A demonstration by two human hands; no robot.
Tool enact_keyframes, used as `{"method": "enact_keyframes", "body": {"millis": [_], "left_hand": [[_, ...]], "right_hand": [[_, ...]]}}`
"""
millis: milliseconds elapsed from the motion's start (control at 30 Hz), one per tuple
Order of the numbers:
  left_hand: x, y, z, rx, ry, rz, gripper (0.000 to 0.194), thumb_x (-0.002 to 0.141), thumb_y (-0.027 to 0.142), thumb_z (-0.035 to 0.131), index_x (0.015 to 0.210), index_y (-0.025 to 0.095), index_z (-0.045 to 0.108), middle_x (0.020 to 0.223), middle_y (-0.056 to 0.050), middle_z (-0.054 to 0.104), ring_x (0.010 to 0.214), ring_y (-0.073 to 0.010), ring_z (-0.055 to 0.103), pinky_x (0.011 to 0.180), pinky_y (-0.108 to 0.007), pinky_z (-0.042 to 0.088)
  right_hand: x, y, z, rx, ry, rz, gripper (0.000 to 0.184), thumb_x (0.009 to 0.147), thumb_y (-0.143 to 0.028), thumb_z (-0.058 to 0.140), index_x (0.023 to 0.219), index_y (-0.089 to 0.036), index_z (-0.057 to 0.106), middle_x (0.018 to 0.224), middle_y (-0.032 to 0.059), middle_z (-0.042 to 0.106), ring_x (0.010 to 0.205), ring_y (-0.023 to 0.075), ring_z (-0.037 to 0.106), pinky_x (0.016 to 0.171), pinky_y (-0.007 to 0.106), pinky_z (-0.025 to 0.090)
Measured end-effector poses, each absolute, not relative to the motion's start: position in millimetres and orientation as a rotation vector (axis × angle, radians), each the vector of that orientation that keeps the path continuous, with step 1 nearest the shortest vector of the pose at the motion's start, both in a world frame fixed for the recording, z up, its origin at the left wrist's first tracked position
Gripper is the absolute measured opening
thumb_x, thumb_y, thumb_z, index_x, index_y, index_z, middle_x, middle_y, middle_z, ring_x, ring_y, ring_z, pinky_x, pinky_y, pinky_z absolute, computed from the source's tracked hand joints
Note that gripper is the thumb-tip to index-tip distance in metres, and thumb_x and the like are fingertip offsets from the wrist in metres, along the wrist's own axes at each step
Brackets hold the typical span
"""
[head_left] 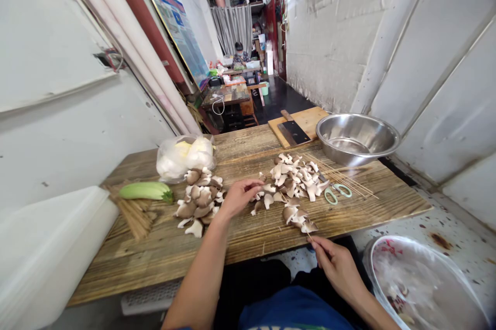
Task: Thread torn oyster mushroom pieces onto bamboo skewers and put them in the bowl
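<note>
My right hand (337, 265) pinches the bare lower end of a thin wooden skewer (309, 237). Grey-brown oyster mushroom pieces (297, 217) are threaded along that skewer, which tilts up and away over the table's near edge. My left hand (241, 197) is stretched over the table, its fingertips closed on a small mushroom piece (254, 197) among a few loose ones. Just right of it lies a heap of torn mushroom pieces (290, 175). Left of my wrist is a pile of mushrooms (199, 201).
Green-handled scissors (338, 193) and loose skewers (349, 177) lie right of the heap. Behind are a steel basin (358, 139) and a cleaver (294, 131) on a cutting board (312, 118). Leftward sit a plastic bag (182, 159), a green gourd (145, 191) and a skewer bundle (134, 216).
</note>
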State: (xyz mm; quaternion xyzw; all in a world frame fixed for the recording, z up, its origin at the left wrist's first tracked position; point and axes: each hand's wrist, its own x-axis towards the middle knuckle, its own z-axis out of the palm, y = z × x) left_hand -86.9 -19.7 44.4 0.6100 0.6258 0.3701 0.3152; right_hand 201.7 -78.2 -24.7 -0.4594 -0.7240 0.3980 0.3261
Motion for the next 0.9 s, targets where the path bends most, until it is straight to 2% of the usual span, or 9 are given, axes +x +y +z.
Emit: {"method": "enact_keyframes", "body": {"millis": [100, 167, 267, 367, 467, 533, 633, 833, 900], "left_hand": [[-87.2, -31.4, 38.8, 1.453, 1.689, 1.069, 0.033, 0.078, 0.039, 0.055, 0.098, 0.016, 0.068, 0.049, 0.003, 0.055, 0.042, -0.0105, 0.048, 0.047, -0.022, 0.04], [-88.2, -36.8, 36.6, 1.379, 1.721, 1.141, 0.033, 0.078, 0.039, 0.056, 0.098, 0.015, 0.068, 0.045, 0.004, 0.052, 0.038, -0.01, 0.046, 0.044, -0.022, 0.039], [-89.7, -41.8, 34.3, 1.323, 1.649, 1.268, 0.031, 0.076, 0.037, 0.059, 0.096, 0.014, 0.066, 0.062, -0.001, 0.065, 0.056, -0.0139, 0.06, 0.057, -0.024, 0.047], [-89.8, -44.2, 30.1, 1.303, 1.582, 1.322, 0.031, 0.075, 0.035, 0.061, 0.096, 0.013, 0.065, 0.079, -0.006, 0.069, 0.073, -0.0177, 0.065, 0.069, -0.029, 0.051], [-87.4, -44.4, 23.0, 1.269, 1.598, 1.377, 0.029, 0.073, 0.033, 0.061, 0.094, 0.014, 0.064, 0.085, -0.007, 0.069, 0.077, -0.0176, 0.064, 0.073, -0.03, 0.051], [-84.9, -43.7, 17.8, 1.271, 1.636, 1.417, 0.023, 0.072, 0.031, 0.062, 0.087, 0.014, 0.062, 0.083, -0.006, 0.067, 0.075, -0.0156, 0.063, 0.073, -0.029, 0.049], [-81.8, -42.8, 13.1, 1.305, 1.651, 1.455, 0.02, 0.069, 0.03, 0.065, 0.079, 0.015, 0.057, 0.076, -0.002, 0.062, 0.069, -0.0119, 0.058, 0.068, -0.024, 0.047], [-82.2, -42.2, 28.0, 1.309, 1.483, 1.236, 0.044, 0.071, 0.028, 0.065, 0.109, 0.017, 0.049, 0.075, 0.002, 0.058, 0.069, -0.0104, 0.055, 0.068, -0.024, 0.043], [-83.2, -40.6, 34.9, 1.287, 1.472, 1.175, 0.046, 0.071, 0.031, 0.066, 0.111, 0.016, 0.05, 0.075, 0.001, 0.059, 0.069, -0.0109, 0.055, 0.068, -0.025, 0.043]], "right_hand": [[200.0, -78.3, -24.2, -1.189, -1.902, 1.048, 0.038, 0.09, -0.04, 0.041, 0.099, -0.014, 0.067, 0.068, 0.0043, 0.066, 0.056, 0.0149, 0.059, 0.054, 0.022, 0.047], [199.3, -78.4, -24.3, -1.184, -1.902, 1.055, 0.039, 0.091, -0.04, 0.041, 0.101, -0.013, 0.067, 0.067, 0.0043, 0.066, 0.055, 0.0149, 0.059, 0.053, 0.022, 0.047], [198.7, -78.7, -24.6, -1.185, -1.908, 1.04, 0.038, 0.09, -0.04, 0.041, 0.101, -0.013, 0.067, 0.065, 0.0038, 0.065, 0.053, 0.0144, 0.057, 0.052, 0.022, 0.046], [197.4, -78.9, -23.9, -1.186, -1.921, 1.036, 0.038, 0.09, -0.04, 0.041, 0.1, -0.014, 0.068, 0.064, 0.0033, 0.065, 0.052, 0.0144, 0.056, 0.051, 0.022, 0.046], [195.1, -79.9, -22.4, -1.167, -1.924, 1.048, 0.038, 0.09, -0.04, 0.041, 0.098, -0.015, 0.068, 0.07, 0.0052, 0.067, 0.058, 0.016, 0.059, 0.056, 0.023, 0.048], [193.2, -81.4, -21.5, -1.151, -1.931, 1.067, 0.038, 0.09, -0.04, 0.04, 0.099, -0.016, 0.068, 0.075, 0.0064, 0.068, 0.061, 0.0169, 0.061, 0.058, 0.024, 0.049], [190.7, -84.5, -20.4, -1.13, -1.956, 1.104, 0.039, 0.091, -0.039, 0.039, 0.101, -0.016, 0.068, 0.07, 0.0057, 0.067, 0.06, 0.017, 0.061, 0.057, 0.023, 0.049], [188.6, -87.3, -16.1, -1.106, -1.993, 1.106, 0.037, 0.091, -0.037, 0.04, 0.102, -0.017, 0.069, 0.069, 0.0041, 0.067, 0.06, 0.016, 0.06, 0.057, 0.022, 0.048], [188.9, -87.0, -14.8, -1.1, -2.005, 1.107, 0.037, 0.092, -0.037, 0.04, 0.102, -0.017, 0.069, 0.069, 0.0037, 0.067, 0.059, 0.0157, 0.06, 0.057, 0.022, 0.048]]}}
